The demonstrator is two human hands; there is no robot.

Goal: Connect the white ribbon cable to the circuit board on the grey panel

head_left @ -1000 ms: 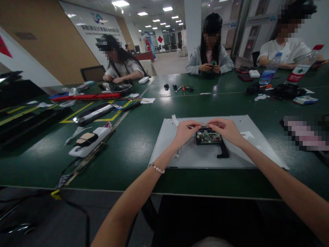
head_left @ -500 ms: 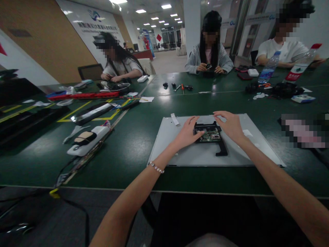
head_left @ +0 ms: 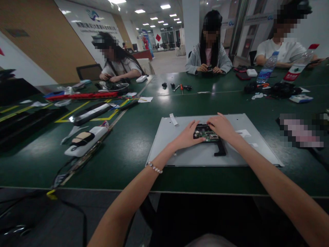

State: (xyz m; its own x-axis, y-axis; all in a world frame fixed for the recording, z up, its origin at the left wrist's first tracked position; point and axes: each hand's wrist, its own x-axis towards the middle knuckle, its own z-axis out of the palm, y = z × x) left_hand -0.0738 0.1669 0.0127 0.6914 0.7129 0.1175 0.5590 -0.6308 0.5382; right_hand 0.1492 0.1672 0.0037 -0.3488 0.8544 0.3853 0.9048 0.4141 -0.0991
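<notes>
Left hand [head_left: 185, 136], yours: thumb and fingers spread wide about the left end of a green circuit board [head_left: 209, 134], the thumb at its near edge. Right hand [head_left: 221, 126], yours: fingers drawn in close together at the far right of the board's black frame [head_left: 220, 149]; whether they pinch anything, you cannot tell from here.

Circuit board: set in the black frame, between your hands, components facing up. Black frame: lying on a pale flat panel [head_left: 192, 158], one arm of it reaching towards you.

Pale flat panel: flat on the green counter [head_left: 144, 137], near its front edge. White strip [head_left: 173, 119]: on the panel's far left part. White label [head_left: 243, 133]: on the panel, right of your right hand. Beaded bracelet [head_left: 155, 167]: on your left wrist (pale beads, one row).

Further out on the counter: to the left, a white device [head_left: 87, 141] topped with a beige pad; beyond the panel, an orange-handled screwdriver [head_left: 182, 89]; far right, two bottles, one blue-capped [head_left: 267, 70], one red-capped [head_left: 298, 67]. Across the counter: a co-worker in a grey top [head_left: 192, 61], holding a small dark item in both hands.
</notes>
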